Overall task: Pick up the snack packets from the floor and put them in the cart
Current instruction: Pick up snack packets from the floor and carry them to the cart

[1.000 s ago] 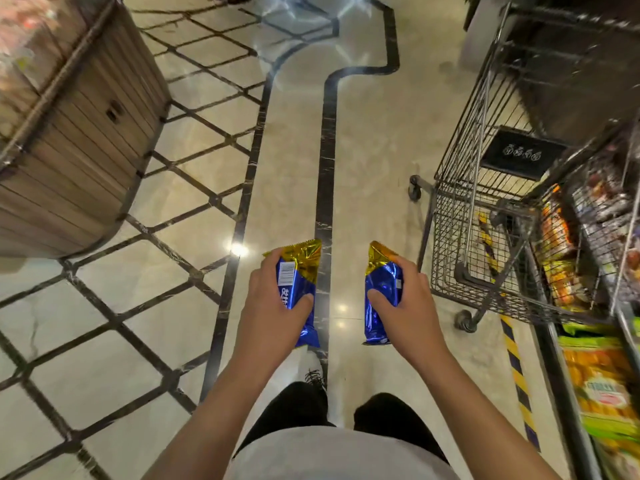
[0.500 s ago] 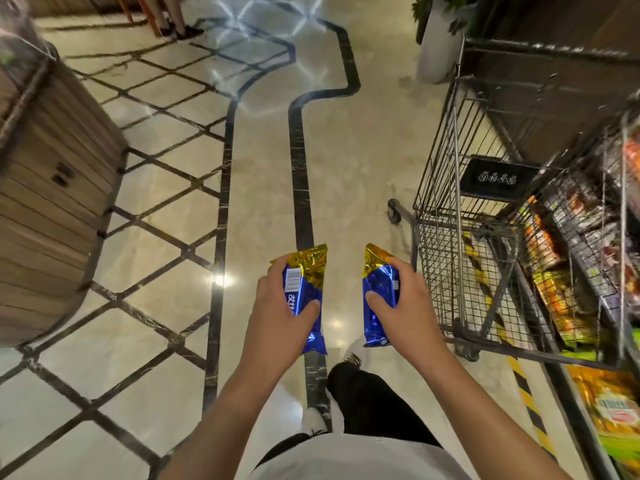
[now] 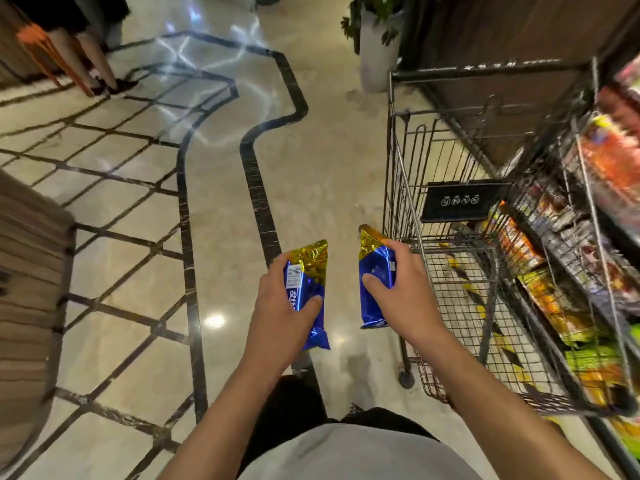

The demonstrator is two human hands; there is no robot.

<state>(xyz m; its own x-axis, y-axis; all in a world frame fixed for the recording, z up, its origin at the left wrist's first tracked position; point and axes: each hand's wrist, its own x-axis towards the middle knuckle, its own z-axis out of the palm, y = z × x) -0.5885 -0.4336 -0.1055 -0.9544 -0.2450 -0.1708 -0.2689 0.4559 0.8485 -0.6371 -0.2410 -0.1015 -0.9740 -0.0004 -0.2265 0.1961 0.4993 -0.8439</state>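
Left hand [image 3: 282,306] gripped one blue-and-gold packet [image 3: 308,292] round its middle, thumb across the front; right hand [image 3: 401,289] gripped a second packet [image 3: 372,271] likewise. Both packets were held upright above the floor [image 3: 329,168], apart from each other. Cart [image 3: 450,271] stood at 3 o'clock, just beside the right hand. Assessment: foil wrappers light, soft, slippery, crushable; mid-body grip suitable.
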